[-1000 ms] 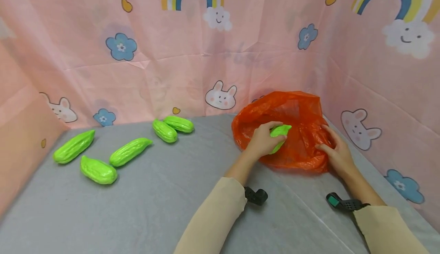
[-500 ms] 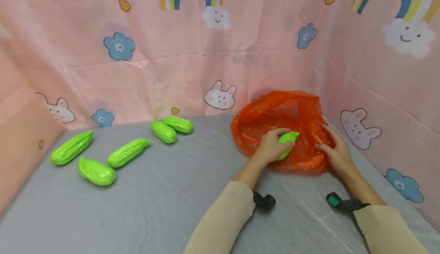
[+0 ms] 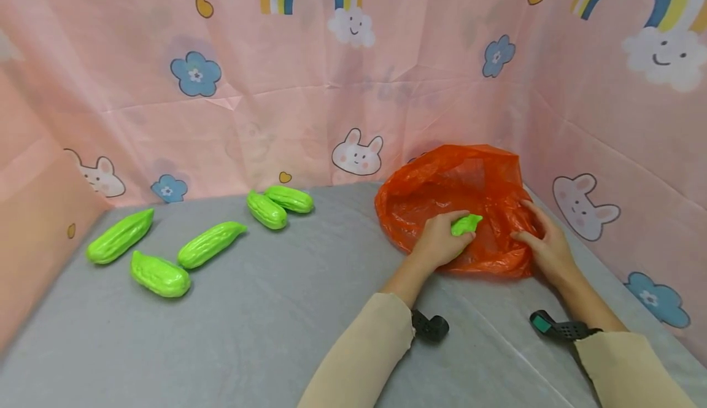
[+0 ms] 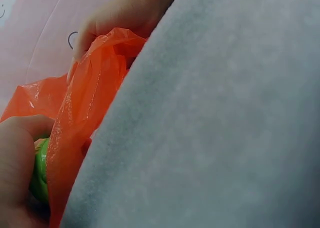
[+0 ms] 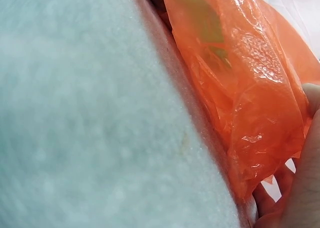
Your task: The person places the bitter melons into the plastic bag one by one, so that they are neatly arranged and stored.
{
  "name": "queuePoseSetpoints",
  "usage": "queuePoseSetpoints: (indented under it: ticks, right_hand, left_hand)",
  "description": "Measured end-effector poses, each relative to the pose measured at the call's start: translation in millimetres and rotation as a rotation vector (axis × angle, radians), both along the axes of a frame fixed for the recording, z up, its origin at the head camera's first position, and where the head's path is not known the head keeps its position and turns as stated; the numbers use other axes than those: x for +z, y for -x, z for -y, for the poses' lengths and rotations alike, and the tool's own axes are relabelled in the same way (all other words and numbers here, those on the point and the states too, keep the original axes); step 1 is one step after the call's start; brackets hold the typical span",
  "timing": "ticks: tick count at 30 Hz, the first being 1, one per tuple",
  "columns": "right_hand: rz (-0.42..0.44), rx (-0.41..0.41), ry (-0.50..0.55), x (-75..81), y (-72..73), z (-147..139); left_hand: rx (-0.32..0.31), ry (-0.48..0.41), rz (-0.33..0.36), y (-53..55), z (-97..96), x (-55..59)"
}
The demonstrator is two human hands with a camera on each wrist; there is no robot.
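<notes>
My left hand (image 3: 442, 239) grips a bright green bitter melon (image 3: 465, 224) inside the mouth of a red-orange plastic bag (image 3: 501, 165); only the melon's pointed end shows past the fingers. In the left wrist view the bitter melon (image 4: 40, 173) appears between the thumb and the bag (image 4: 90, 98). My right hand (image 3: 552, 254) pinches the bag's right side between thumb and fingers. Green shows through the bag film (image 5: 260, 98) in the right wrist view, where part of the right hand (image 5: 307, 188) is at the right edge.
Several more bitter melons lie on the grey cloth (image 3: 248, 334): a pair (image 3: 267, 210) at the back and a looser group (image 3: 160, 275) at the left. A pink printed curtain (image 3: 265, 89) encloses the back and sides.
My left hand has moved right and slightly down, carrying the bitter melon deeper into the bag's mouth. The right hand keeps its hold on the bag.
</notes>
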State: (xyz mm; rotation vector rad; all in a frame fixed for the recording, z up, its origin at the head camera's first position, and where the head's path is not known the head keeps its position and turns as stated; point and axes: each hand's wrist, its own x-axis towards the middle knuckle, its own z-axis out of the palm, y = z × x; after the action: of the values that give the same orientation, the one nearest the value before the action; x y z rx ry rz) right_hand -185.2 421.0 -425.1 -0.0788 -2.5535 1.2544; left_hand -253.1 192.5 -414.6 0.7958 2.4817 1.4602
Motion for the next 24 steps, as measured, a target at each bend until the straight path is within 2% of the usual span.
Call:
queuePoseSetpoints:
  ticks: [7,14,19,24]
  right_hand:
    - [-0.044,-0.004,-0.004,-2.7,3.3,-1]
    - [-0.042,-0.020,-0.015,-3.5,-2.4,-5]
    - [-0.058,-0.026,-0.013,-6.0,0.9,-4]
    - [-0.061,-0.022,-0.013,-5.7,4.1,-2]
  left_hand:
    - [0.008,0.003,-0.015,-2.1,1.1,3.1]
    - [0.014,0.045,-0.078,-5.3,-6.0,4.3]
    - [0.053,0.059,-0.048,-8.1,-6.5,5.5]
    - [0.070,0.075,-0.041,-11.2,-3.1,15.3]
